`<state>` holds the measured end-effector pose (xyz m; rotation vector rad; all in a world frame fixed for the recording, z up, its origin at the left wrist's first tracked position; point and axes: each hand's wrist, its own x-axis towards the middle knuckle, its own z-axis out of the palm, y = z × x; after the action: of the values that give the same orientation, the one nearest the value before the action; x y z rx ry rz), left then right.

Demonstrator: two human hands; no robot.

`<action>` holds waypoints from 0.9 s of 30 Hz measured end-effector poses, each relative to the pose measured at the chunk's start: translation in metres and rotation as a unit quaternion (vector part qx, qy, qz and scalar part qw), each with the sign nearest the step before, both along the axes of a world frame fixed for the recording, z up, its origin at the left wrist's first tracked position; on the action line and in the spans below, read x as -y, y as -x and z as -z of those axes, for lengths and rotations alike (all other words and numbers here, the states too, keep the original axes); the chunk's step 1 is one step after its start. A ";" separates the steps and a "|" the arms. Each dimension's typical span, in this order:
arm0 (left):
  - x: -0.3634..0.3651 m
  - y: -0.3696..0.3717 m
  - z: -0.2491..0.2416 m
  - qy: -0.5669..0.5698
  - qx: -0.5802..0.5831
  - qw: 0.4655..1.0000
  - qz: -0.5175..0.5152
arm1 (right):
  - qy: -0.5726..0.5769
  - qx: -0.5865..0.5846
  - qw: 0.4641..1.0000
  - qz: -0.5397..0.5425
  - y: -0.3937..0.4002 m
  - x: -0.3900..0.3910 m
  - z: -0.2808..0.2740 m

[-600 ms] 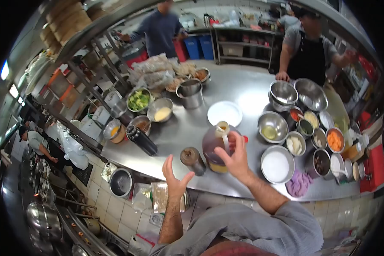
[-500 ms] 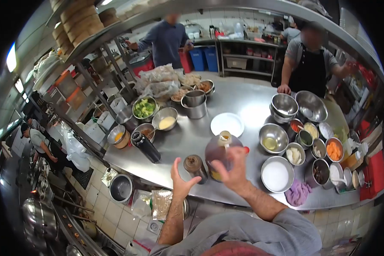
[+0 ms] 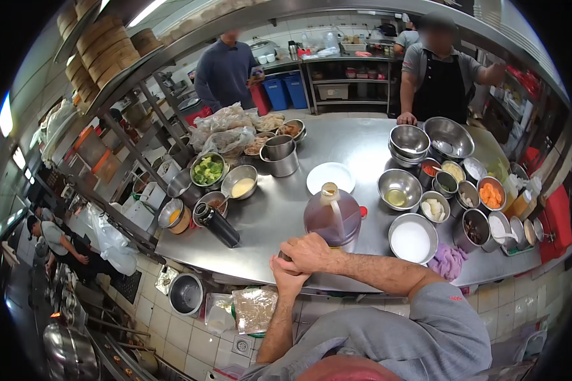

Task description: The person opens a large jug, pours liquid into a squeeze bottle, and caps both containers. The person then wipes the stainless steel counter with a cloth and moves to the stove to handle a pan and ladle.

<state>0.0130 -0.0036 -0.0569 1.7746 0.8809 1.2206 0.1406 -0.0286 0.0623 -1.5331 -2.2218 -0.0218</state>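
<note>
Both of my hands are closed round a small dark jar (image 3: pixel 285 256) near the table's front edge; only a bit of it shows between them. My left hand (image 3: pixel 288 275) wraps its lower part, while my right hand (image 3: pixel 311 253) lies over the top. Just behind my right hand stands a large jug (image 3: pixel 332 219) of reddish-brown liquid, its neck uncapped. A red cap (image 3: pixel 363 211) is beside it. Beyond the jug is a white plate (image 3: pixel 330 178). A black bottle (image 3: pixel 217 225) stands to the left.
Bowls of broccoli (image 3: pixel 208 170) and yellow liquid (image 3: pixel 242 187) are at the left, near plastic bags (image 3: pixel 225 127). Several bowls, a bowl of white contents (image 3: pixel 410 240) and a purple cloth (image 3: pixel 448 261) are at the right. A co-worker (image 3: pixel 440 76) stands across the table.
My right hand has moved left from in front of the jug onto the jar. My left hand, open before, has closed round the jar. The view has shifted slightly.
</note>
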 end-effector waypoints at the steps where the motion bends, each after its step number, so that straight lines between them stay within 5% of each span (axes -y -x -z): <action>1: 0.005 0.003 0.000 0.010 0.031 0.999 0.006 | 0.002 -0.003 1.000 0.006 -0.001 0.003 0.000; 7: 0.015 0.012 -0.027 0.071 0.019 0.987 0.144 | -0.005 -0.004 0.995 -0.099 -0.020 0.015 -0.009; 12: 0.024 0.004 -0.033 0.110 0.060 0.985 0.123 | -0.017 -0.043 0.965 -0.257 -0.036 0.021 -0.035; 16: -0.002 0.014 0.027 0.097 -0.006 0.988 0.117 | 0.004 0.031 0.994 -0.107 -0.031 0.036 -0.058; 18: -0.002 0.014 0.027 0.015 -0.086 0.989 0.118 | 0.182 0.095 0.978 -0.044 -0.024 0.033 -0.059; 27: 0.020 -0.001 -0.031 0.033 -0.084 0.985 0.147 | 0.158 0.003 0.977 -0.145 -0.039 0.037 -0.040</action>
<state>0.0138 -0.0233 -0.0258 1.8956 0.7119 0.8543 0.1794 -0.0651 0.1022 -1.3394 -2.5244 0.4350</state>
